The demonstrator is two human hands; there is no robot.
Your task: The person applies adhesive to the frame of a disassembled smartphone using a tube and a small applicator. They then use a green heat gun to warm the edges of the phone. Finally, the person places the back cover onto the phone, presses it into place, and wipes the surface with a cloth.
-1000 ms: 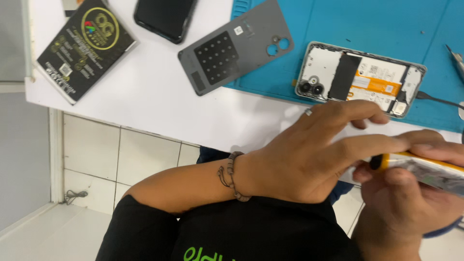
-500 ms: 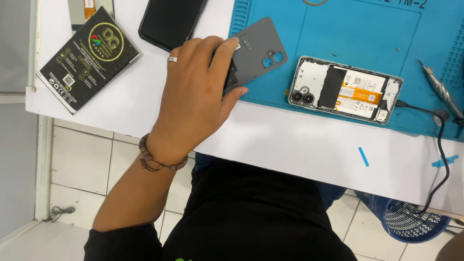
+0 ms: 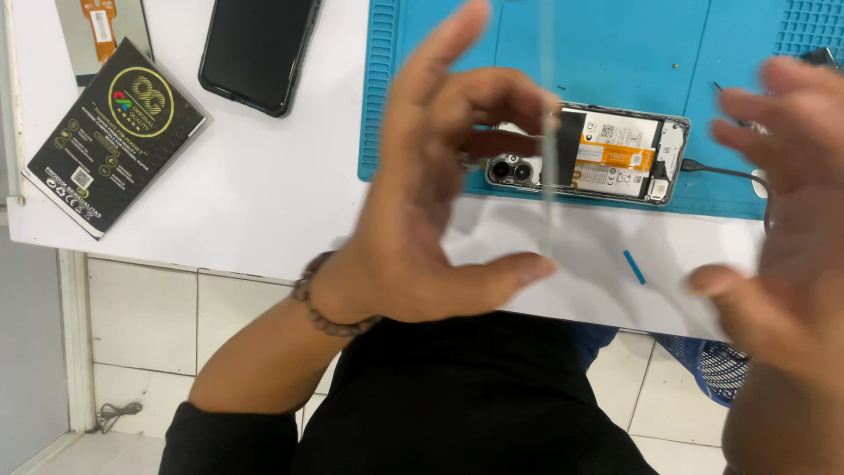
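Your left hand (image 3: pixel 431 211) pinches a thin, pale strip (image 3: pixel 547 149) edge-on, thumb below and fingers above; your right hand (image 3: pixel 782 220) hovers open beside it, blurred. The strip stands upright above the opened phone (image 3: pixel 615 158) on the blue mat (image 3: pixel 615 53). It looks light, thin and probably fragile, so hold it by the edges.

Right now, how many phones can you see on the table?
2: an opened phone with its insides showing on the blue mat, and a black phone face up on the white table. The hands could hide more.
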